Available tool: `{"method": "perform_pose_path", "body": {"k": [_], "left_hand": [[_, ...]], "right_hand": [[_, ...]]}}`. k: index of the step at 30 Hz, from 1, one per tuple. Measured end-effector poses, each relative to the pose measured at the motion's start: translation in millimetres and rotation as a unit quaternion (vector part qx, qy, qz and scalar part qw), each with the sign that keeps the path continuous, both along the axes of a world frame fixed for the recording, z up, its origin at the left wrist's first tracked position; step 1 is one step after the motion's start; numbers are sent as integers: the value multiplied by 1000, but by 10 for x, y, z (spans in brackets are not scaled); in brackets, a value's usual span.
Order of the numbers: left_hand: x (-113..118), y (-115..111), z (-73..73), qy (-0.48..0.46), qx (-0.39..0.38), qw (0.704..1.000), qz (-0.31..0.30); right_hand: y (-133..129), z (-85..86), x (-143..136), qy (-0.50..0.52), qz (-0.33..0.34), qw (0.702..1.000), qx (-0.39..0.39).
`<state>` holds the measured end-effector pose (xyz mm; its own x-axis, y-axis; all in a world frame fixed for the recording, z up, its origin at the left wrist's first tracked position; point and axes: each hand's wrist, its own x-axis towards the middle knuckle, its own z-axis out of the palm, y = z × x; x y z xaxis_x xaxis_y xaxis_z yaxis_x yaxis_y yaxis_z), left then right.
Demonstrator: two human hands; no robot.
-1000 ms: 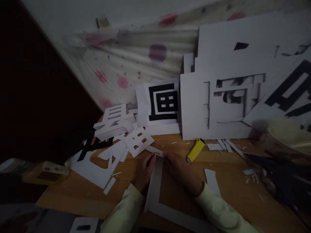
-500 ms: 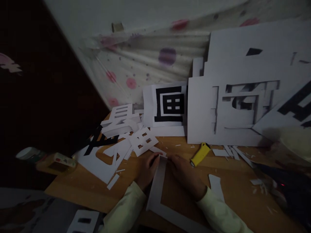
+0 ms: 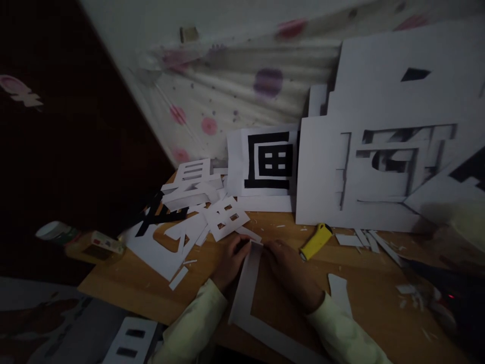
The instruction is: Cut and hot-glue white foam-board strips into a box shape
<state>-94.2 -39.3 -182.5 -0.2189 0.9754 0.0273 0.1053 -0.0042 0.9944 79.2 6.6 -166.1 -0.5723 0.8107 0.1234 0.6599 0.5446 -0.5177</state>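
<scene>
Below the middle of the view lies a white L-shaped board piece [image 3: 248,298], with a thin strip standing along its left edge. My left hand [image 3: 230,260] is closed at the far end of this piece, thumb and finger pinching the strip's tip. My right hand [image 3: 291,270] meets it from the other side, its curled fingertips on the same end. What the right fingertips grip is partly hidden. Just beyond the hands is a cut-out white panel with square holes [image 3: 227,218]. A yellow utility knife [image 3: 316,241] rests on the table to the right.
A printed black character sheet [image 3: 270,161] leans at the back beside a large cut white board [image 3: 322,172]. More cut-outs [image 3: 166,247] and a bottle [image 3: 94,246] are on the left. At right are scraps [image 3: 340,293] and a dark tool with a red light [image 3: 450,297].
The view has shifted slightly left, so the background sits a little further right. Both hands stay at the far end of the white piece, with hardly any finger movement.
</scene>
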Motion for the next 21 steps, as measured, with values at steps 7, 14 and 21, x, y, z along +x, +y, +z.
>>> {"method": "perform_pose_path", "body": {"k": [7, 14, 21], "left_hand": [[38, 58, 33, -66, 19, 997, 47], [-36, 22, 53, -82, 47, 987, 132], [-119, -96, 150, -78, 80, 981, 161]], "right_hand": [[18, 36, 71, 23, 35, 999, 4], [-243, 58, 569, 63, 55, 996, 18], [-777, -699, 1232, 13, 150, 975, 161]]}}
